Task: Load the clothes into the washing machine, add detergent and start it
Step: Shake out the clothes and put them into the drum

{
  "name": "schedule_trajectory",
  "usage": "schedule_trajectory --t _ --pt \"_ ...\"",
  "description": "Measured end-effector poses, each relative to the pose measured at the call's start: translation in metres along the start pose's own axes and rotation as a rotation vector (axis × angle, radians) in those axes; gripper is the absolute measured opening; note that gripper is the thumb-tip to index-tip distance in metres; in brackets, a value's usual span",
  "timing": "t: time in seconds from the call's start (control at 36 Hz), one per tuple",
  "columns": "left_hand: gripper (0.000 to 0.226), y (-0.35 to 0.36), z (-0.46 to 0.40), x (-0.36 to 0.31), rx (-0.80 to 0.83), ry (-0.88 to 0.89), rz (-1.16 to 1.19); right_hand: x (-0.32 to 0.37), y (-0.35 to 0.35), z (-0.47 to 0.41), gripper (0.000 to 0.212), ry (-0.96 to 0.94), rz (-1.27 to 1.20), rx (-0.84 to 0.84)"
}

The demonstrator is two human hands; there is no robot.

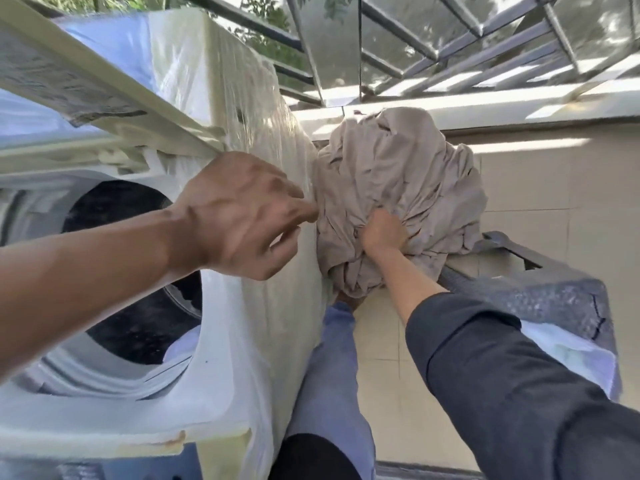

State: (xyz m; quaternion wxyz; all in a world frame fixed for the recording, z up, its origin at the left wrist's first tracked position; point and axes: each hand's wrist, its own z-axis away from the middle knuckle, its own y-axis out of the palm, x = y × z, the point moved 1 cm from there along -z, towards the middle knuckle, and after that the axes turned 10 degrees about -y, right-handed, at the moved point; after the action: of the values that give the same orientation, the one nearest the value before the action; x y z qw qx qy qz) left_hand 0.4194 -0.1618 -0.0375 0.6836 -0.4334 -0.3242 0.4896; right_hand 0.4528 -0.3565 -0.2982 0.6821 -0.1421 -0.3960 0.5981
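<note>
Right of the washing machine [242, 341], the right hand [382, 232] is clamped on one bunched beige cloth [398, 174], held up above a grey basket [540, 289] that the dark sleeve [519, 393] partly hides. The left hand [239, 213] hovers over the machine's top edge, fingers loosely spread, holding nothing. One drum opening [128, 271] is visible, something white inside, unclear. The sticker [59, 81] on the raised lid carries blurred, unreadable print.

white top-loading washing machine [221, 323] — lid [114, 81] raised, dark drum [138, 306] open (some pale cloth inside) — with a crumpled beige garment [398, 188] bunched just beside its right side.
</note>
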Motion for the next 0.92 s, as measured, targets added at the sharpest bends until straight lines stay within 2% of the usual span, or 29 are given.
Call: schedule_trajectory --t 0.11,0.22,0.33,0.44,0.53,0.64,0.67,0.78,0.86,0.92 --pt "0.048 0.000 0.000 0.000 -0.038 0.014 -0.003 0.004 -0.025 0.015 0.012 -0.050 -0.064 -0.116" --pt "0.044 0.001 0.000 0.001 -0.070 0.023 0.007 0.010 -0.053 0.044 0.020 -0.114 -0.185 -0.334" --pt "0.042 -0.002 0.000 0.000 -0.078 -0.016 -0.002 0.025 -0.102 0.089 0.018 -0.212 -0.289 -0.510" --pt "0.042 -0.008 0.003 -0.004 -0.098 -0.052 -0.015 0.042 -0.152 0.140 0.008 -0.279 -0.420 -0.641" --pt "0.047 -0.011 0.004 -0.007 -0.134 -0.043 -0.024 0.060 -0.182 0.177 0.009 -0.294 -0.519 -0.693" --pt "0.078 -0.013 0.011 -0.018 -0.199 -0.055 0.102 0.086 -0.213 0.228 0.014 -0.371 -0.633 -0.731" --pt "0.078 -0.015 0.016 -0.024 -0.218 -0.057 0.180 0.092 -0.219 0.239 0.015 -0.391 -0.655 -0.742" --pt "0.055 -0.028 0.045 -0.057 -0.337 -0.113 0.422 0.111 -0.231 0.275 0.013 -0.469 -0.727 -0.792" --pt "0.030 -0.037 0.065 -0.070 -0.425 -0.199 0.593 0.123 -0.230 0.293 0.016 -0.492 -0.775 -0.809" --pt "0.032 -0.043 0.076 -0.071 -0.456 -0.249 0.707 0.131 -0.225 0.302 0.019 -0.492 -0.776 -0.820"
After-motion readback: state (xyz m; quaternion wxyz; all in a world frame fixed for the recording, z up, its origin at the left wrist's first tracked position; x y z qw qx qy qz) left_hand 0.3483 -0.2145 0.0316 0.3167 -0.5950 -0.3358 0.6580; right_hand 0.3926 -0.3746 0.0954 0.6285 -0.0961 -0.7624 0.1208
